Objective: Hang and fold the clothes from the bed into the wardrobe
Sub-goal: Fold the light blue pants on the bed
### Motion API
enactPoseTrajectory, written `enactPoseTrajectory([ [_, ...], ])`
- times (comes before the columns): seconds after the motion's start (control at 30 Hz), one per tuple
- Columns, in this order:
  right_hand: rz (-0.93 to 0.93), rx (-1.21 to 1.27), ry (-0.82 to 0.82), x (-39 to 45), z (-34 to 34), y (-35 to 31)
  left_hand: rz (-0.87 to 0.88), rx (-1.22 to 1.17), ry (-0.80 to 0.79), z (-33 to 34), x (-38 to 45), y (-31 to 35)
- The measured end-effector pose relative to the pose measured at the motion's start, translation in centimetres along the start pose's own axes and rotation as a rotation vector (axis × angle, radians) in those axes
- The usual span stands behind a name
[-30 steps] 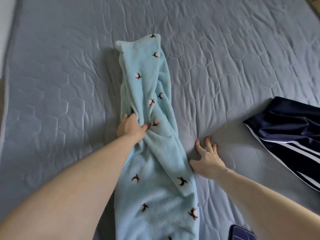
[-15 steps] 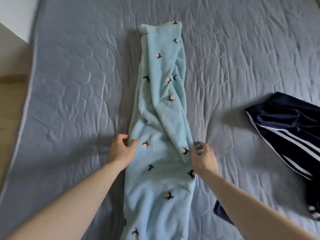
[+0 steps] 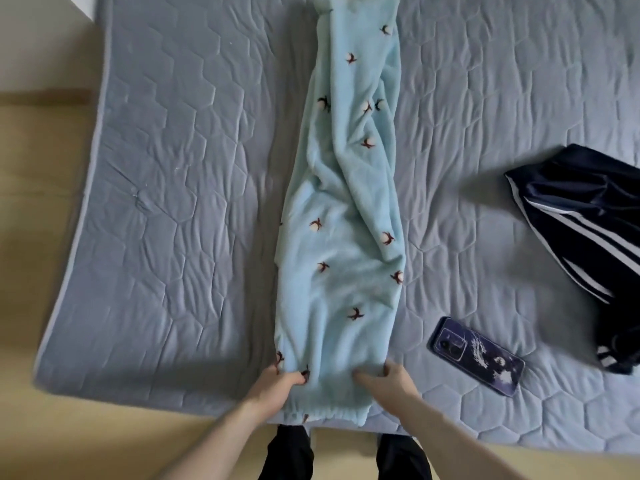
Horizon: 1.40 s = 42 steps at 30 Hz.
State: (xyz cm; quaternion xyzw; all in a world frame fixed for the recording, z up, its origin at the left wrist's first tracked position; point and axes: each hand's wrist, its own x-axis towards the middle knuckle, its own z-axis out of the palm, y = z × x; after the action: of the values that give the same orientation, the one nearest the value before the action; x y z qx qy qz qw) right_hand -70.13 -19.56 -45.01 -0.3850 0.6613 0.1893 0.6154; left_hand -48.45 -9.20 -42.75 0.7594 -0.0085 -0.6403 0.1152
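Light blue fleece trousers (image 3: 341, 216) lay flat on the grey quilted mattress (image 3: 180, 188), folded lengthwise into one long strip. Ran from the near edge of the mattress straight toward the far edge; far end cut off by the top of the frame. Small dark-and-white flower print scattered over the fabric. Creases and a twist noted along the middle of the strip. Gathered band at the near end, lying right at the near edge of the mattress.

Left hand (image 3: 273, 384) gripped the left side of the trousers close to the near end, fingers curled into the fleece. Right hand (image 3: 389, 377) gripped the right side at about the same level, thumb on top of the fabric, fingers tucked at the edge. Hands apart, one on each side of the strip, both clamped on the trousers. Forearms bare.

Phone (image 3: 476, 355) in a dark blue patterned case lay back-up on the mattress, near the near edge, just right of the right hand and not touching the trousers. Dark navy garment with white stripes (image 3: 581, 233) lay crumpled toward the right edge of the mattress, well apart from the trousers.

Legs in black trousers (image 3: 289, 455) seen below the near edge, standing on a pale wooden floor (image 3: 41, 258). Left edge of the mattress visible against that floor.
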Motion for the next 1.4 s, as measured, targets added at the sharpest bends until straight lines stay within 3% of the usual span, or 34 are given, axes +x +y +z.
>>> enactPoseTrajectory([
  [0.13, 0.028, 0.092, 0.031, -0.9, 0.8, 0.2, 0.008, -0.027, 0.050, 0.4, -1.5, -0.8],
  [0.33, 0.061, 0.215, -0.056, -4.3, 0.5, 1.5, 0.039, 0.051, 0.049, -0.6, -4.6, -1.1],
  [0.5, 0.152, 0.087, -0.067, -8.6, -0.4, 1.8, -0.029, 0.220, -0.031, -0.9, -8.0, -1.6],
  [0.67, 0.272, -0.067, -0.237, -15.1, -2.3, 1.5, -0.179, 0.337, -0.237, -0.5, -14.2, -1.2],
  [0.87, 0.291, -0.100, -0.193, -20.0, -4.6, -1.0, -0.101, 0.054, -0.141, 0.0, -18.6, 0.1],
  [1.03, 0.192, 0.071, -0.026, -19.8, -8.4, -8.7, 0.066, -0.174, 0.060, -1.7, -18.9, 7.5],
  [1.17, 0.120, 0.160, -0.047, -17.9, -12.6, -17.0, 0.195, -0.180, 0.161, -3.7, -17.9, 16.7],
  [1.3, 0.044, 0.323, -0.099, -16.2, -17.9, -26.5, 0.270, -0.262, 0.159, -6.2, -17.0, 28.4],
  [1.4, -0.113, 0.509, -0.062, -15.8, -20.9, -33.6, 0.407, -0.365, 0.118, -8.0, -17.8, 36.8],
])
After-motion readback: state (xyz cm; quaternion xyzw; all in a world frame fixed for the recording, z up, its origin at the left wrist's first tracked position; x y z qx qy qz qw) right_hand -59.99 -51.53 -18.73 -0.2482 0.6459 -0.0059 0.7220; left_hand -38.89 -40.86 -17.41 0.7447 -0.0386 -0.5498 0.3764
